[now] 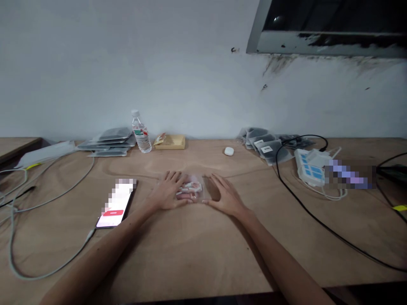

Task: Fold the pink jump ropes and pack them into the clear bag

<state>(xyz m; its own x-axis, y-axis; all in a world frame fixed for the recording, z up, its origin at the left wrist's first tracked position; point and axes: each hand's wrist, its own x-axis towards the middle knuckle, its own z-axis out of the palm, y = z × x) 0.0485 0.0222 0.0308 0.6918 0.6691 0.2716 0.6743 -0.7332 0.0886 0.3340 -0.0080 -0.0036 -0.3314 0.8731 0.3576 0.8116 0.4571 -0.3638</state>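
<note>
A small clear plastic bag (193, 189) with white and pinkish items inside lies on the wooden table (203, 250). My left hand (168, 191) rests flat on the bag's left side, fingers stretched out. My right hand (223, 195) lies flat on its right side, fingers extended and the thumb touching the bag's lower edge. Both hands press the bag from above; neither wraps round it.
A lit phone (117, 205) on a cable lies to the left. At the back stand a water bottle (141, 133), grey pouches (108, 142), a yellow box (171, 141), a white earbud case (229, 151) and dark packets (265, 146). A white power strip (310, 166) and black cables (318, 220) lie right.
</note>
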